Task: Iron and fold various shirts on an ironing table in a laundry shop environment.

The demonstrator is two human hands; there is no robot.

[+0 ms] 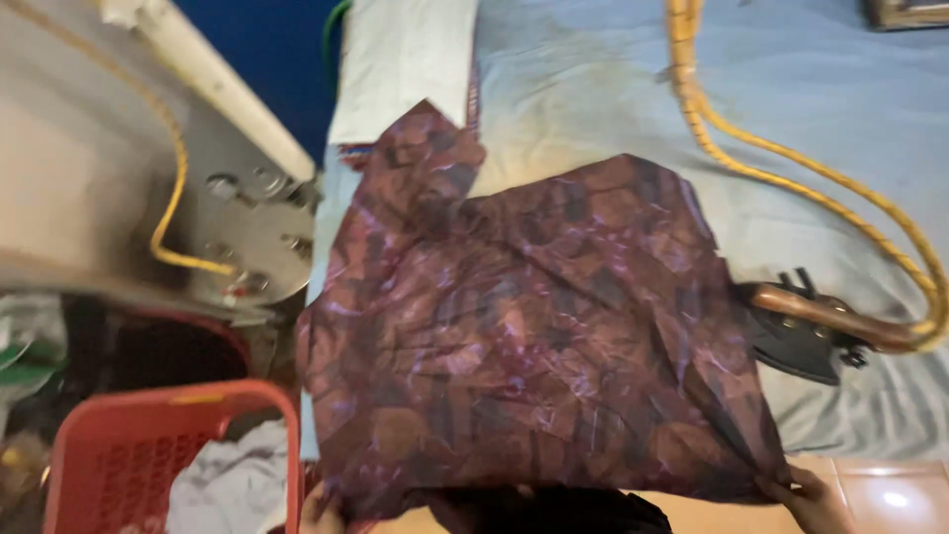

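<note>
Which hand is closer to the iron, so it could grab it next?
Probably the right hand. It holds the near corner of the patterned cloth on the same side as the iron, which lies just beyond it. The left hand holds the far corner beside the red basket.

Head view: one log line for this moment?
left hand grips cloth corner | right hand grips other corner | iron beside cloth

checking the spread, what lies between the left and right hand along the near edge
In the head view, the patterned maroon cloth's near hem spans from left hand to right hand.
</note>
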